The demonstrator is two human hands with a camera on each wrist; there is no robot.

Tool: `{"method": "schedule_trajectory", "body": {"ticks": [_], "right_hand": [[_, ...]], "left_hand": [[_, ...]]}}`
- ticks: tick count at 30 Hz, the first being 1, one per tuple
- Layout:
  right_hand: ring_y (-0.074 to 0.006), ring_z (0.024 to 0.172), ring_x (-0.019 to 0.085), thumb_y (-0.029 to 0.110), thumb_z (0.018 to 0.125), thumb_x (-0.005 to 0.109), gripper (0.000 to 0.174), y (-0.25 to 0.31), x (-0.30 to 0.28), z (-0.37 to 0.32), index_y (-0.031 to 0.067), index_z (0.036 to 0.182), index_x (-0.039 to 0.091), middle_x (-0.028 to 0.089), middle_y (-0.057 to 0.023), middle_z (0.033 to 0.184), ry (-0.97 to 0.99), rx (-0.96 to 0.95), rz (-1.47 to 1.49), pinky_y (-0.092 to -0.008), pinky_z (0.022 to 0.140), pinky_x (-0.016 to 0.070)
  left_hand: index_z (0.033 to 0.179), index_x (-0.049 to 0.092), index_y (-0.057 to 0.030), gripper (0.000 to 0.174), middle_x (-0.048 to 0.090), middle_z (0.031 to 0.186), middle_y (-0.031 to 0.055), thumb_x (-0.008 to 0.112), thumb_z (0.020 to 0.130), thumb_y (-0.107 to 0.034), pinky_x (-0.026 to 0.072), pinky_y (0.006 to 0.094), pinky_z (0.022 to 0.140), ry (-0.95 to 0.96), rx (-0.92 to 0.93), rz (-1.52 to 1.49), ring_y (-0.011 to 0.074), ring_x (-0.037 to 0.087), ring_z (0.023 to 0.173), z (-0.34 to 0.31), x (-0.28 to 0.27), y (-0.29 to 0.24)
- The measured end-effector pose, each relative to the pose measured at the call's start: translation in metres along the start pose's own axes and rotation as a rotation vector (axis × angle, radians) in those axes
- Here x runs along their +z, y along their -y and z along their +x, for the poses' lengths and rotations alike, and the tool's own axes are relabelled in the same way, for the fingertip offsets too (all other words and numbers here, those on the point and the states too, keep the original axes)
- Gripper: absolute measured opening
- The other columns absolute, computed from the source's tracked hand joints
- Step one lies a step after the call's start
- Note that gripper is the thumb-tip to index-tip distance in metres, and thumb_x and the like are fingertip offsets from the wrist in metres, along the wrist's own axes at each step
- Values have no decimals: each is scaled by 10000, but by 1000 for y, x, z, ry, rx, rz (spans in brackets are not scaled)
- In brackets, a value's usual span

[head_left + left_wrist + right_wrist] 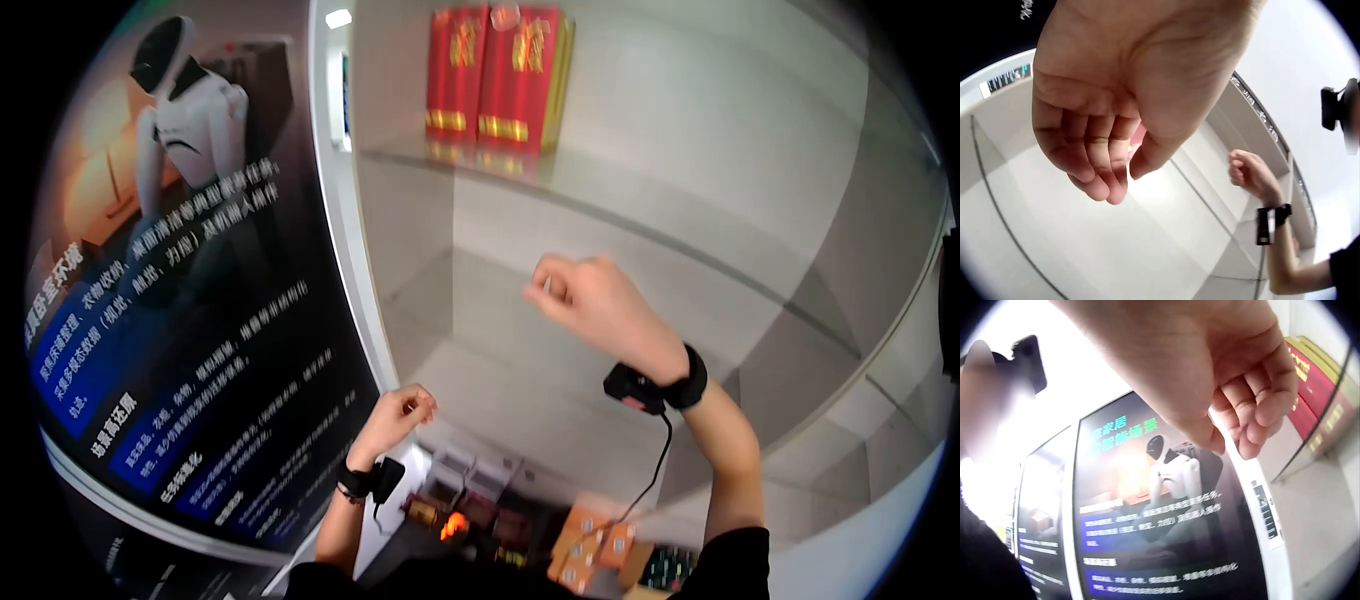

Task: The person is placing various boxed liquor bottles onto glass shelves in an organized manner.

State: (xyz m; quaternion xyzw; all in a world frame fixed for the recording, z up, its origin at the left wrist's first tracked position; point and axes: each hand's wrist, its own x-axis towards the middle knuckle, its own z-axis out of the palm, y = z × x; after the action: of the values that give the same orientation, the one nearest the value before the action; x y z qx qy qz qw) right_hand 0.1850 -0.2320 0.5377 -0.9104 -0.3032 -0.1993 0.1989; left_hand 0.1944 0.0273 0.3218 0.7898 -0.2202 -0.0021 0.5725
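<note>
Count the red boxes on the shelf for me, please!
2. The left box stands toward the left end of the shelf, and the right box stands beside it. Another could be hidden behind them; I can't tell.

Two red boxes [456, 80], two wrist cameras [632, 386], two dark posters [1166, 550]

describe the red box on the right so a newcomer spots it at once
In the head view, find the pale cabinet right of the dark poster. On its glass shelf is the right-hand red box; unlike its left neighbour, it shows a gold side.
</note>
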Motion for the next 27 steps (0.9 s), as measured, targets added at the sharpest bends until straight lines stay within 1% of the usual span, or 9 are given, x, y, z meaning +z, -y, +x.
{"method": "schedule_trajectory", "body": {"ticks": [3, 4, 6, 8, 10, 12, 14, 19, 27], "right_hand": [[-210, 435, 464, 172, 828, 590, 160, 0, 46, -98, 28, 772, 546, 481, -76, 511, 153, 27, 289, -298, 448, 357], [-181, 457, 497, 183, 826, 601, 172, -8, 63, -129, 23, 788, 553, 502, -76, 538, 209, 85, 368, -279, 465, 377], [-233, 565, 572, 243, 823, 589, 231, -24, 99, -196, 13, 823, 577, 579, -114, 627, 227, 456, 557, -316, 536, 430], [-191, 592, 590, 227, 824, 595, 247, -42, 140, -271, -16, 866, 579, 594, -116, 646, 24, 832, 539, -287, 545, 437], [-161, 613, 608, 195, 829, 583, 230, -60, 183, -365, -34, 835, 581, 612, -107, 653, -33, 1025, 366, -264, 548, 449], [-142, 585, 604, 180, 829, 576, 214, -48, 188, -411, -31, 804, 591, 614, -94, 635, -32, 1280, 513, -256, 546, 452], [-134, 555, 601, 185, 832, 565, 212, -46, 197, -438, -17, 781, 602, 602, -84, 598, -28, 1324, 502, -267, 527, 444], [-206, 558, 593, 203, 839, 558, 237, -61, 187, -395, -25, 779, 575, 600, -125, 621, 32, 1114, 364, -292, 522, 433], [-150, 606, 600, 194, 843, 560, 196, -59, 206, -352, 3, 856, 603, 610, -71, 644, -30, 1067, 534, -264, 581, 455]], "left_hand": [[809, 565, 41, 129, 572, 671, 48, 497, 860, -56, 444, 225, 569, -63, -134, -2, 83, 553, 611, -50, 25, 54], [814, 567, 40, 133, 570, 668, 46, 497, 861, -63, 442, 223, 570, -104, -166, -8, 84, 552, 613, -66, 31, 63], [812, 570, 35, 152, 576, 673, 47, 487, 870, -78, 439, 217, 575, -150, -294, -62, 88, 550, 621, -105, 37, 69], [794, 570, 27, 170, 572, 661, 45, 484, 875, -96, 430, 213, 563, -204, -422, -59, 87, 545, 612, -143, 39, 84], [779, 571, 28, 177, 565, 626, 40, 482, 870, -95, 421, 212, 545, -174, -505, 5, 84, 538, 583, -167, 38, 84], [759, 571, 33, 183, 565, 599, 43, 483, 863, -89, 411, 212, 529, -139, -559, 74, 79, 535, 562, -174, 39, 82], [752, 573, 40, 182, 572, 599, 53, 490, 858, -84, 409, 214, 526, -97, -582, 159, 79, 539, 563, -171, 41, 79], [810, 569, 28, 157, 548, 634, 35, 471, 880, -72, 406, 206, 556, 72, -460, 174, 78, 515, 592, -119, 80, 68], [827, 568, 25, 150, 591, 645, 61, 506, 872, -104, 453, 228, 552, 214, -382, 143, 104, 576, 602, -94, 119, 74]]}}
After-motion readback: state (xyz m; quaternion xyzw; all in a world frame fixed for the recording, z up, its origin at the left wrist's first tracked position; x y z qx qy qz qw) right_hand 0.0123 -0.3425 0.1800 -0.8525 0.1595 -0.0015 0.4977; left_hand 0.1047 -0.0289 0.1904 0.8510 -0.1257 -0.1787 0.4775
